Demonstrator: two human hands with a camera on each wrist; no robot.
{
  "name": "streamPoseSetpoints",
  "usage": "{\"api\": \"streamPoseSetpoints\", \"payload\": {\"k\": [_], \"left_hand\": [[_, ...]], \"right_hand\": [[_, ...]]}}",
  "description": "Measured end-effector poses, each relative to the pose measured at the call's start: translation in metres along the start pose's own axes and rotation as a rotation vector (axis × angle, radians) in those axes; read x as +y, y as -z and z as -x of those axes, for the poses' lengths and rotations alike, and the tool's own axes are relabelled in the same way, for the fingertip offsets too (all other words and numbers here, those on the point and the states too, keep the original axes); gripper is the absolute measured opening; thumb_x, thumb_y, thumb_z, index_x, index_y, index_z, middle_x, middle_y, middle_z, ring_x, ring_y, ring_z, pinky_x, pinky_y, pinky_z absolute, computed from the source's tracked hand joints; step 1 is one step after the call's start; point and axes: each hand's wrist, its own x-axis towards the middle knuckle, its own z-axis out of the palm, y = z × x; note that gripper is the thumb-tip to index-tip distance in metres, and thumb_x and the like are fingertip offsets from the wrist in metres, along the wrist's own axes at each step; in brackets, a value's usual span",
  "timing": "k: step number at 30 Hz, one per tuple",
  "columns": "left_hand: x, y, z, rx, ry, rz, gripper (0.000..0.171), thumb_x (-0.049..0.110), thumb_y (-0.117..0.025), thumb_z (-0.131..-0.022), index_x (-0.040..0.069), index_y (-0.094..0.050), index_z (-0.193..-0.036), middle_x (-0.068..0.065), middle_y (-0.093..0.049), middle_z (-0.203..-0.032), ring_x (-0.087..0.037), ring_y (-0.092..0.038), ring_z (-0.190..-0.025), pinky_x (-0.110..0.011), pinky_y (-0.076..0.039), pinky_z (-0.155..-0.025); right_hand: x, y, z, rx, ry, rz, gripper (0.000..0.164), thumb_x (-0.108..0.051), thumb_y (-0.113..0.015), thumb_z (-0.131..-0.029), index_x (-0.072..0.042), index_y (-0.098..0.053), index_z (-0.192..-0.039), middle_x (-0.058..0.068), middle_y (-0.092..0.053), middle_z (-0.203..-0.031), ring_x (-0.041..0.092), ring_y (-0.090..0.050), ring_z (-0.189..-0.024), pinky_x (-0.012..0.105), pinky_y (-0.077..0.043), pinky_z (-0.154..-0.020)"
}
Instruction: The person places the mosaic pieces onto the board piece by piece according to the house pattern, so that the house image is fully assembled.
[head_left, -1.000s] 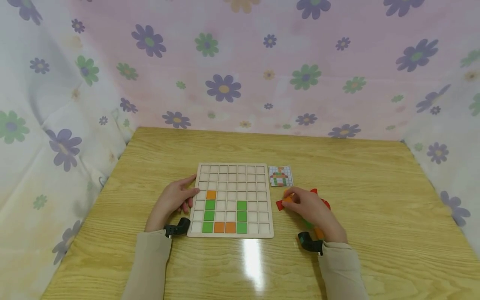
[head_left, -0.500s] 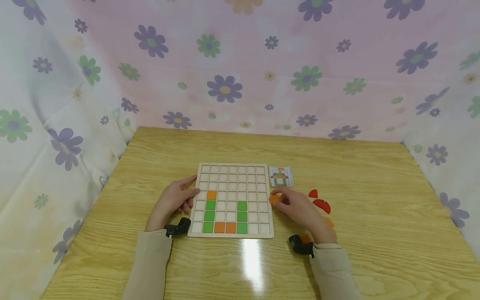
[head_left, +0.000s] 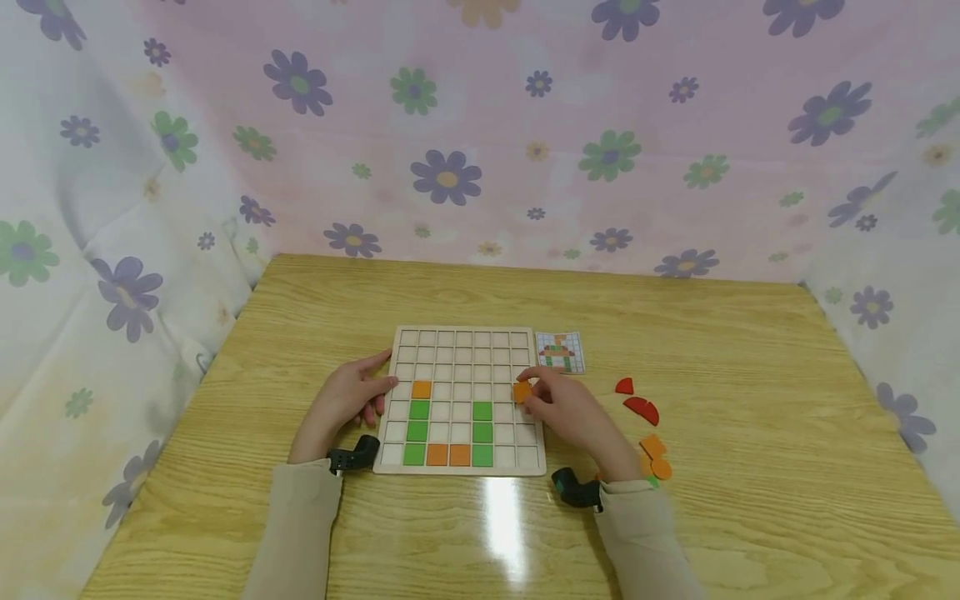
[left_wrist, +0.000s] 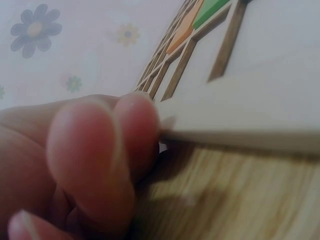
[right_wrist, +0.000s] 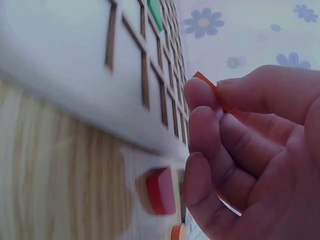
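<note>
A pale wooden grid board (head_left: 450, 354) lies flat on the table. Several green squares (head_left: 482, 411) and orange squares (head_left: 422, 389) sit in its cells. My left hand (head_left: 347, 400) holds the board's left edge, thumb on the rim; in the left wrist view its curled fingers (left_wrist: 87, 150) meet the board's side. Between thumb and forefinger my right hand (head_left: 566, 408) pinches an orange square tile (head_left: 521, 392), held over the board's right column. The right wrist view shows this tile (right_wrist: 215, 90) tilted and mostly covered by fingers.
A small printed pattern card (head_left: 559, 353) lies against the board's upper right. Red curved pieces (head_left: 642, 410) lie right of the hand, with orange pieces (head_left: 652, 447) and a bit of green (head_left: 653, 482) nearer the right sleeve. Flowered cloth (head_left: 517, 167) surrounds the table.
My right hand has carried the orange tile left from the loose pieces to above the board's right edge, uncovering red and orange pieces. The left hand stays in place.
</note>
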Motion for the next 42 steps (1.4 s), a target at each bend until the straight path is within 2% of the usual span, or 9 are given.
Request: {"api": "streamPoseSetpoints", "payload": {"k": [9,17,27,35,42], "left_hand": [[0.001,0.001,0.001,-0.007,0.015,0.013,0.056,0.037,-0.059,-0.085,0.035,-0.035,-0.136,-0.014,-0.058,-0.06,-0.022,-0.052,-0.04,-0.031,-0.041,-0.038],[0.001,0.001,0.001,-0.005,0.006,0.011,0.057,0.036,-0.059,-0.085,0.033,-0.034,-0.137,-0.014,-0.057,-0.059,-0.021,-0.052,-0.039,-0.03,-0.041,-0.037],[0.0,0.001,-0.001,-0.005,0.009,-0.001,0.057,0.037,-0.059,-0.085,0.035,-0.034,-0.136,-0.014,-0.058,-0.059,-0.023,-0.052,-0.039,-0.031,-0.041,-0.038],[0.0,0.001,0.0,-0.011,0.014,0.009,0.057,0.038,-0.059,-0.084,0.036,-0.035,-0.135,-0.014,-0.058,-0.06,-0.022,-0.052,-0.04,-0.031,-0.041,-0.038],[-0.001,0.001,0.0,0.002,-0.002,0.018,0.057,0.039,-0.06,-0.084,0.036,-0.035,-0.135,-0.014,-0.057,-0.059,-0.022,-0.052,-0.04,-0.031,-0.041,-0.037]], "right_hand": [[-0.014,-0.009,-0.01,-0.012,0.025,-0.019,0.025,-0.019,-0.059,-0.086,-0.02,-0.056,-0.111,-0.006,-0.055,-0.077,0.012,-0.05,-0.067,0.027,-0.042,-0.062],[-0.024,-0.02,-0.024,-0.048,0.053,-0.055,0.029,-0.022,-0.061,-0.084,-0.019,-0.057,-0.113,-0.007,-0.056,-0.077,0.012,-0.05,-0.065,0.028,-0.042,-0.06],[-0.032,-0.032,-0.035,-0.004,0.088,-0.001,0.022,-0.022,-0.064,-0.082,-0.022,-0.061,-0.104,-0.011,-0.056,-0.08,0.007,-0.051,-0.072,0.027,-0.043,-0.069],[-0.045,-0.041,-0.044,-0.047,0.119,-0.033,0.024,-0.021,-0.063,-0.083,-0.018,-0.061,-0.107,-0.009,-0.058,-0.083,0.008,-0.052,-0.076,0.027,-0.043,-0.071],[-0.048,-0.049,-0.046,-0.067,0.121,0.005,0.023,-0.02,-0.063,-0.083,-0.017,-0.062,-0.106,-0.009,-0.057,-0.083,0.009,-0.05,-0.076,0.027,-0.042,-0.071]]}}
